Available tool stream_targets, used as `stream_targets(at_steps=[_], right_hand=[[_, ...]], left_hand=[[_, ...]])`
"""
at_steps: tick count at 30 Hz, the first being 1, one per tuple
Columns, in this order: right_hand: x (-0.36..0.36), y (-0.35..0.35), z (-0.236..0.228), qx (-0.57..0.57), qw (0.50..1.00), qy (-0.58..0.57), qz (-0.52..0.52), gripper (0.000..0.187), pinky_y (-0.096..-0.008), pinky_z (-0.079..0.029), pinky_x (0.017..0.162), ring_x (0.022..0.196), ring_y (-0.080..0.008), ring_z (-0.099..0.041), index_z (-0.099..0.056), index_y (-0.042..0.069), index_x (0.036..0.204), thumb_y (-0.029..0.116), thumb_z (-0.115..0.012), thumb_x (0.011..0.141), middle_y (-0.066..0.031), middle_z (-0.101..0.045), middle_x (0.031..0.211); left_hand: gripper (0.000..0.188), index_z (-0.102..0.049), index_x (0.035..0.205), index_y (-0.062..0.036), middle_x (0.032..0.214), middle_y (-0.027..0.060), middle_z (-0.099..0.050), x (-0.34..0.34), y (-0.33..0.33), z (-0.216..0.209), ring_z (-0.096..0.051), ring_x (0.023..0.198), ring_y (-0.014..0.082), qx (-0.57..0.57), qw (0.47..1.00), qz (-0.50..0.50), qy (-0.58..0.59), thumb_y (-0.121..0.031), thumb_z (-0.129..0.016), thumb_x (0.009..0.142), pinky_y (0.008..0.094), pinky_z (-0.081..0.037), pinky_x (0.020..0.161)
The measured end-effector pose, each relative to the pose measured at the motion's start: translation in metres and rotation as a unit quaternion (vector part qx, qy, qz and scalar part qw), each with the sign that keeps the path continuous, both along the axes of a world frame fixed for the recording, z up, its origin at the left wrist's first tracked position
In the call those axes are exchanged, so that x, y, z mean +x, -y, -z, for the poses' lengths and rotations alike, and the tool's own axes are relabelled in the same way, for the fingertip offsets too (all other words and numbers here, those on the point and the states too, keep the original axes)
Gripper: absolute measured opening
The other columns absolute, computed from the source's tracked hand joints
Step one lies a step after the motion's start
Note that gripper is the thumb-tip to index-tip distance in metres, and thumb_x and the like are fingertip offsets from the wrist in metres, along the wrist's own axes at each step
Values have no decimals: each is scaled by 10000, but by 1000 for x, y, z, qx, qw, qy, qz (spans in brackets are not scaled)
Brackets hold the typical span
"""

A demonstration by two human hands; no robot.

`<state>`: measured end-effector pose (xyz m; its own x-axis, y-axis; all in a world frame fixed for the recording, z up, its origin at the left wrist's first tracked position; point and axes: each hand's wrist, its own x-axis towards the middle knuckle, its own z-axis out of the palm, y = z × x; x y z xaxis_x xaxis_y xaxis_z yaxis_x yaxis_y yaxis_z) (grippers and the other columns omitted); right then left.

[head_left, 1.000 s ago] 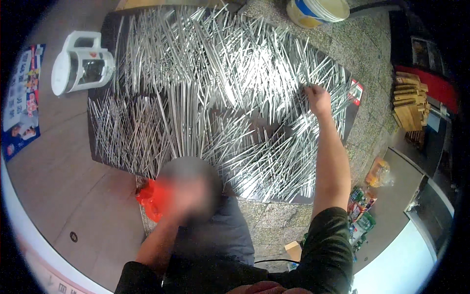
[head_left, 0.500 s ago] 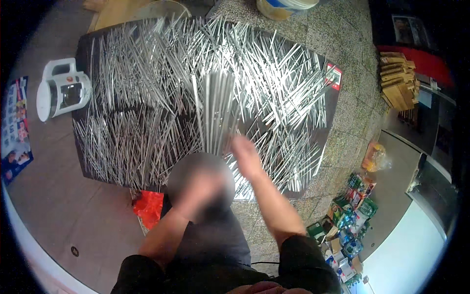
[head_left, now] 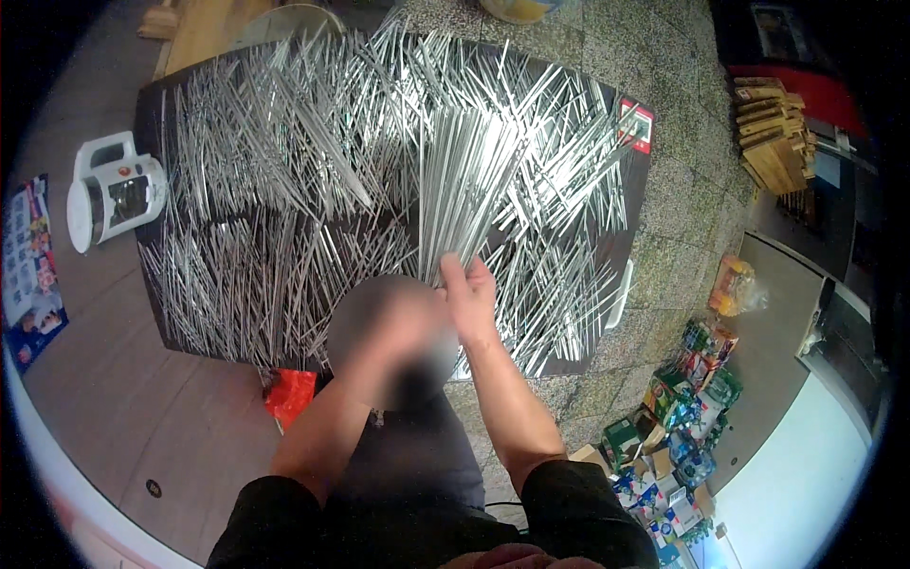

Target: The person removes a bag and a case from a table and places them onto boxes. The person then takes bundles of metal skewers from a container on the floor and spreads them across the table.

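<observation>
A thick bundle of thin silvery metal skewers (head_left: 460, 180) fans out over the table, its near ends running into my hands. My left hand (head_left: 408, 322) is at the lower left of the bundle; a round blur hides most of its fingers, but the bundle comes out of it. On the right side, my right hand (head_left: 468, 289) has its fingers curled and pressed against the skewers near their lower ends. Many loose skewers (head_left: 256, 275) lie crisscrossed on the dark table (head_left: 381, 228) around the bundle.
Left of the table stands a white appliance with a handle (head_left: 116, 190). A red bag (head_left: 289, 396) is below the near edge. To the right are stacked wooden boards (head_left: 775, 137), an orange-filled bag (head_left: 737, 287) and piled boxes and bottles (head_left: 678, 455). A bucket (head_left: 519, 9) stands beyond the far edge.
My right hand has come in against the bundle from slightly apart. The bundle's top has swung to the right and fanned wider. The whole view has shifted slightly.
</observation>
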<state>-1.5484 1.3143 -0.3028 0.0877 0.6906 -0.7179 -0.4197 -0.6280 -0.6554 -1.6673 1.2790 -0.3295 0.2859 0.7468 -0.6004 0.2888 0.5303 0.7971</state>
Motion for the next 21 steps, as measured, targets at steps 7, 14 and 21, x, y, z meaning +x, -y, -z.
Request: stream_targets(at_steps=[7, 14, 21], right_hand=[[11, -3, 5, 33, 999, 27, 12, 236, -254, -473, 737, 830, -98, -572, -542, -24, 1081, 163, -535, 936, -65, -635, 969], [17, -4, 9, 90, 991, 86, 54, 177, -229, -472, 665, 781, -88, -577, -550, -2, 1039, 137, -522, 933, -60, -636, 929], [39, -7, 16, 46, 995, 74, 45, 117, -206, -439, 534, 639, -63, -554, -544, 28, 994, 109, -548, 910, -22, -618, 808]], left_hand=[[328, -561, 1140, 11, 1053, 74, -630, 16, -6, 4, -556, 940, 139, 1, 999, 27, -31, -237, -499, 935, 307, -438, 846], [291, -593, 1103, 19, 1028, 99, -668, 38, -12, -5, -599, 926, 115, -25, 984, -157, 84, -192, -551, 906, 283, -466, 795], [140, -612, 916, -28, 789, 49, -615, 45, -26, -20, -578, 723, 130, 151, 985, 1, -79, -152, -546, 910, 283, -467, 676]])
